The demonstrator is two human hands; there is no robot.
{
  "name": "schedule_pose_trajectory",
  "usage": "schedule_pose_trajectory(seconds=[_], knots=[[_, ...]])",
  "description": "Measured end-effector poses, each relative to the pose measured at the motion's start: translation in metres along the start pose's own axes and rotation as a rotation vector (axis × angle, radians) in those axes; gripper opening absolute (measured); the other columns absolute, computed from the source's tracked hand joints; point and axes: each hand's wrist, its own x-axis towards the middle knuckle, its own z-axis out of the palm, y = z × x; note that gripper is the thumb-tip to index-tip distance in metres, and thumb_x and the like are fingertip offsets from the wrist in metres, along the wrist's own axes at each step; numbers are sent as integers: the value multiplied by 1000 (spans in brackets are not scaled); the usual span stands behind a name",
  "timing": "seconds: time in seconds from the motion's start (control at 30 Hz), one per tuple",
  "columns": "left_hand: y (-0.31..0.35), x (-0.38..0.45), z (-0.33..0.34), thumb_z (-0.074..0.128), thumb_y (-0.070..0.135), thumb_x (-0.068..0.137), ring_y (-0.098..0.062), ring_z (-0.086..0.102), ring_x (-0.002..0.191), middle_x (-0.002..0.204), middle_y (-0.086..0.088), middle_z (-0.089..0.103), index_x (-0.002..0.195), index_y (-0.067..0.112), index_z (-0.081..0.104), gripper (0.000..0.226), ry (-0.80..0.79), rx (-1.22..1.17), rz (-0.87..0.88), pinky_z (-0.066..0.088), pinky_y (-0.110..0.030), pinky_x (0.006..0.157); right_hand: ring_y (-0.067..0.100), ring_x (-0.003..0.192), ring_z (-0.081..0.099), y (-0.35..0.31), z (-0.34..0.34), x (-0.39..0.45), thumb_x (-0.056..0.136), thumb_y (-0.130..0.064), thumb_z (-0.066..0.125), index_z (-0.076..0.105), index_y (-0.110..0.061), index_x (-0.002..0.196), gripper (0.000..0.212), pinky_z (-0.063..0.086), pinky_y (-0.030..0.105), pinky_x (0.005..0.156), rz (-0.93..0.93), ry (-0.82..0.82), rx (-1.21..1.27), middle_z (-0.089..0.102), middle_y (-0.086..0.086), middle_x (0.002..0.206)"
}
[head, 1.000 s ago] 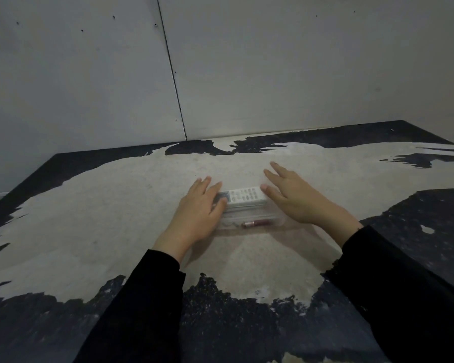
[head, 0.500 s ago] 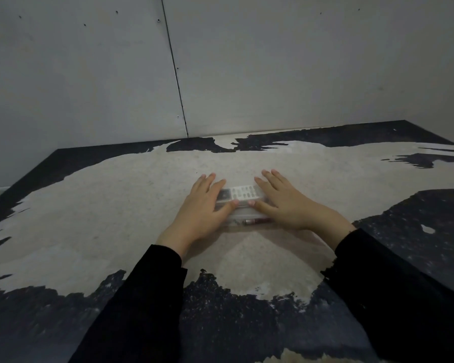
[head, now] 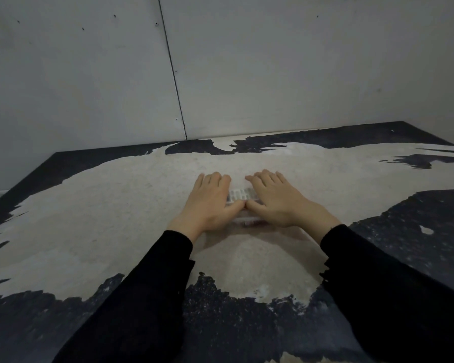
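Observation:
A small clear plastic box sits on the worn table, with a white remote control showing at its top between my hands. My left hand lies flat over the box's left part, fingers straight and pointing away from me. My right hand lies flat over its right part in the same way. The two thumbs meet at the box's near edge. Most of the box is hidden under my hands, and a reddish item inside it barely shows.
The tabletop is black with a large pale worn patch and runs back to a grey panelled wall. Its left edge slants off toward me. My black sleeves cross the near part of the table.
Both hands have moved inward from the box's ends onto its top, so they now cover most of it and the thumbs touch. The box has stayed in place.

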Motion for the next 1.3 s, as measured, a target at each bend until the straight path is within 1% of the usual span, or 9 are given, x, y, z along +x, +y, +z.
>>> schedule_pose_trajectory(seconds=[0.13, 0.27, 0.4, 0.57, 0.77, 0.9, 1.0, 1.13, 1.3], knots=[[-5, 2, 8, 27, 53, 86, -26, 11, 145, 156, -12, 20, 145, 17, 20, 69, -81, -76, 40, 7, -41, 120, 26, 144, 16, 2, 3, 1, 63, -62, 2, 19, -14, 146, 97, 11, 42, 118, -23, 14, 4, 23, 9, 156], [-10, 7, 5, 19, 61, 68, -27, 34, 133, 142, -12, 43, 140, 19, 35, 84, -29, -221, 44, 21, -38, 114, 27, 137, 28, 6, 2, 6, 64, -65, 10, 24, -18, 145, 95, 20, 42, 112, -30, 22, 52, 34, 9, 149], [-13, 9, 5, 49, 34, 79, -26, 46, 120, 127, -9, 57, 128, 18, 55, 51, 61, -497, -59, 31, -33, 106, 27, 126, 40, 9, 3, 12, 69, -67, 31, 39, -22, 137, 82, 29, 45, 105, 32, 52, 199, 47, 7, 137], [-7, -5, 5, 55, 10, 85, -15, 55, 109, 118, -7, 65, 108, 12, 67, 26, 319, -781, -216, 35, -21, 96, 26, 123, 49, 8, 5, 5, 85, -29, 59, 59, -14, 121, 39, 32, 34, 106, 146, 237, 467, 58, 10, 131], [9, -37, 3, 43, 27, 93, -9, 55, 85, 95, 3, 60, 92, 16, 63, 22, 411, -540, -105, 51, -28, 80, 28, 119, 53, 7, 8, 1, 84, -20, 61, 68, -11, 105, 24, 35, 32, 102, 230, 312, 503, 62, 12, 125], [2, -61, 6, 42, 45, 90, -6, 44, 114, 127, 6, 46, 126, 19, 49, 45, 182, -423, 43, 41, -23, 96, 27, 91, 58, 3, 3, -12, 85, -26, 56, 67, -11, 86, 19, 47, 41, 84, 69, 553, 348, 65, 10, 91], [-13, -61, 6, 44, 60, 80, -11, 34, 132, 143, 2, 37, 135, 23, 41, 67, 79, -400, 100, 32, -35, 112, 21, 89, 54, -3, -1, -34, 84, -41, 53, 63, -15, 95, 30, 47, 34, 76, -212, 413, 245, 61, 5, 94], [-17, -45, 8, 58, 47, 80, -12, 47, 120, 128, 0, 51, 125, 17, 53, 55, 161, -380, 162, 41, -34, 106, 24, 89, 57, 6, 7, -41, 86, -39, 57, 59, -16, 101, 27, 50, 36, 68, -364, 334, -65, 63, 6, 101], [10, -5, 13, 67, 29, 78, -14, 53, 91, 97, 2, 50, 95, 15, 58, 25, 265, -415, 213, 40, -20, 80, 28, 91, 60, 46, 1, -31, 83, -26, 65, 60, -12, 100, 23, 52, 37, 63, -256, 363, -84, 65, 8, 100]])
